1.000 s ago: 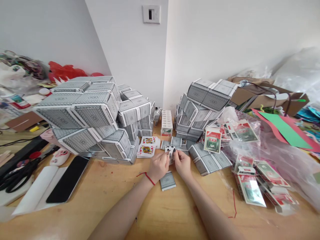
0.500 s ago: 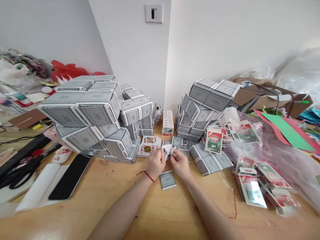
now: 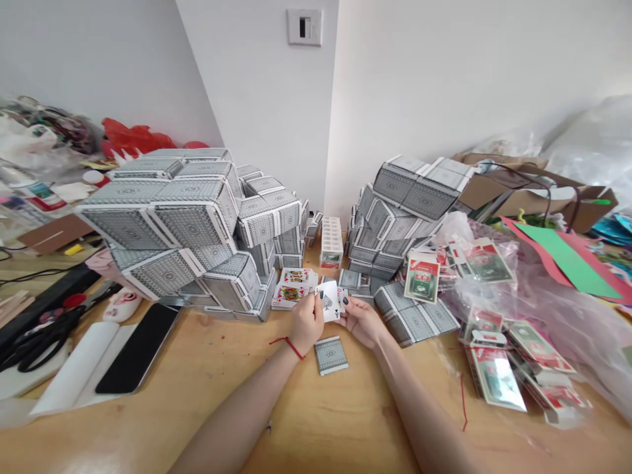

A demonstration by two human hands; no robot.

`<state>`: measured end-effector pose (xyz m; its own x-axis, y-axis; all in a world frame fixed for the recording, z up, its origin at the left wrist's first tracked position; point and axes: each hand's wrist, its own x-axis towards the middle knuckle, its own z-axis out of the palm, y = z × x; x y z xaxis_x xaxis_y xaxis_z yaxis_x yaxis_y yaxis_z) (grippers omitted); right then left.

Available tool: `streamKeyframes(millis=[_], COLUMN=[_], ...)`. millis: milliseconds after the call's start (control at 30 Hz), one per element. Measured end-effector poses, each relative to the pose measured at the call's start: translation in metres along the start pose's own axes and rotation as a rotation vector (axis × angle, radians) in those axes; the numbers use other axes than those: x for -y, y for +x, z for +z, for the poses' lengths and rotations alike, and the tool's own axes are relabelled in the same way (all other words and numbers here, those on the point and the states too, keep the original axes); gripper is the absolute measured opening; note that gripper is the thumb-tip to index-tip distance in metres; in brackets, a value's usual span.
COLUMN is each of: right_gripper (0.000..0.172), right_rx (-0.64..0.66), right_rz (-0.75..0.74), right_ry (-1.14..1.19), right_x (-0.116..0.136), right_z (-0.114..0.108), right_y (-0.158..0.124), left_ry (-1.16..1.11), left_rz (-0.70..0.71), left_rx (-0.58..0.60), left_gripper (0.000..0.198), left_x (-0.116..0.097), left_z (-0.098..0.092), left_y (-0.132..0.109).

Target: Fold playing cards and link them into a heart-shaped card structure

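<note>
My left hand (image 3: 305,324) is closed on an ace of spades (image 3: 330,304), thumb on its face. My right hand (image 3: 364,321) pinches another playing card (image 3: 341,297), which is partly covered by the ace. Just below the hands a folded grey-backed card piece (image 3: 331,356) lies on the table. Behind my left hand rests a pile of face-up playing cards (image 3: 292,289), with a king or similar picture card showing. Flat grey-backed card pieces (image 3: 351,279) sit behind my right hand.
Stacked blocks made of grey-backed cards stand at left (image 3: 190,214) and right (image 3: 412,194). Between them is a row of card boxes (image 3: 331,242). Opened card packs (image 3: 498,372) and plastic wrap lie at right. A black phone (image 3: 139,352) and scissors (image 3: 44,339) are at left.
The ace has turned to face me more squarely and now shows its whole front. My right hand has shifted slightly right, its fingers less curled, with a second card visible at its fingertips.
</note>
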<state>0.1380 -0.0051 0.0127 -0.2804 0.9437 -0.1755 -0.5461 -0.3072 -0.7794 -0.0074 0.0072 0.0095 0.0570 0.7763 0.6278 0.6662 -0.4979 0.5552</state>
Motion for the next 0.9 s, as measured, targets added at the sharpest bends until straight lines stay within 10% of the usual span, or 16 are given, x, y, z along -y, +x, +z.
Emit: streamKeyframes(millis=[333,633,900], right_gripper=[0.015,0.029,0.011], right_rx=[-0.018,-0.186,-0.237], right_rz=[-0.007,-0.275,-0.405], right_ry=[0.018,-0.447,-0.719], right_x=[-0.004,-0.013,-0.022], right_z=[0.003,0.005,0.012], right_y=[0.002,0.003,-0.001], left_ry=[-0.098,-0.404,-0.927], left_rz=[0.036,0.01,-0.554], left_rx=[0.085,0.143,0.331], left_gripper=[0.023,0.026,0.033], left_x=[-0.006,-0.013,-0.019], left_z=[-0.001,-0.013,-0.008], left_y=[-0.003,0.003,0.002])
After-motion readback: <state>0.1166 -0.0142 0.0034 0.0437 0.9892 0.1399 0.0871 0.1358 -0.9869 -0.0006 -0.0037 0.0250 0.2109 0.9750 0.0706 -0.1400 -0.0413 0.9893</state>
